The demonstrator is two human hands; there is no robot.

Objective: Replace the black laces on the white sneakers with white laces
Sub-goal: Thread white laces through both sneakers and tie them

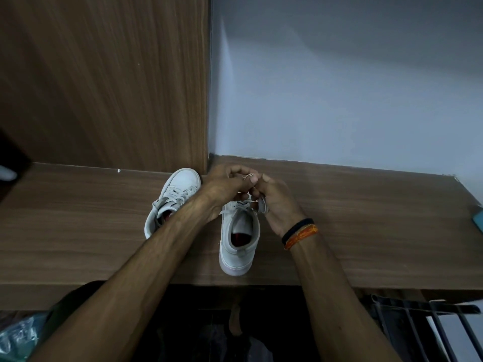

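On the wooden table (339,218), two white sneakers (239,239) stand side by side. Above the right sneaker's front, the left hand (227,186) and right hand (274,202) both pinch its white lace (248,176).

We see a dim, cool-toned scene: soft light falls across the pale bluish wall (339,74), fading toward its upper corners; deep shadow swallows the space beneath the brown wood-grain shelf (78,231), and wide-angle distortion bends its edges, detail slightly soft
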